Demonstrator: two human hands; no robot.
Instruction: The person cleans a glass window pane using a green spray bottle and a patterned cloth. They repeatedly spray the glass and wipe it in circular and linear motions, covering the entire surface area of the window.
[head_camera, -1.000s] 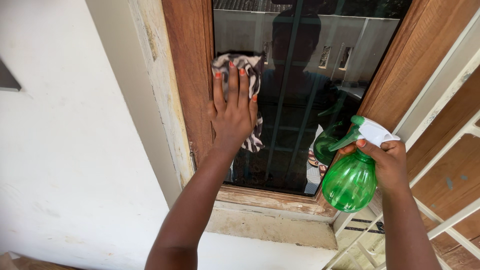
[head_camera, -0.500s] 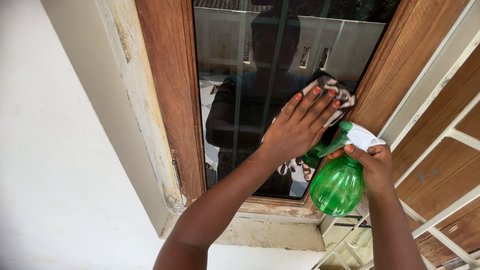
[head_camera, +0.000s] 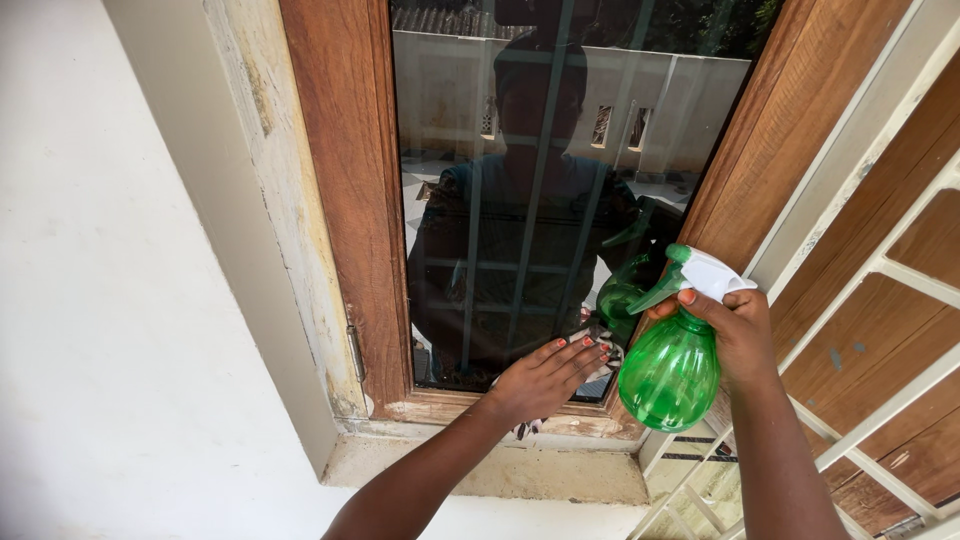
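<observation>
Under the flat, nearly closed-up fingers of the left hand (head_camera: 545, 378) a patterned cloth (head_camera: 598, 365) lies pressed on the pane (head_camera: 520, 200) at its bottom right corner, just above the lower frame (head_camera: 450, 408). Judging by the clear reflection above the fingers, most of the glass looks wiped; the bottom strip toward the left seems left. The right hand (head_camera: 740, 335) is wrapped round a green sprayer (head_camera: 670, 370), forefinger over the trigger, just right of the cloth. Room lies leftward; wood hems the fingers below and right.

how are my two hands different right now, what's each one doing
The left hand lies flat, fingers spread, pressing a patterned cloth low on the window glass; the right hand is curled around a green spray bottle, held upright off the glass. Both have orange-painted nails.
</observation>
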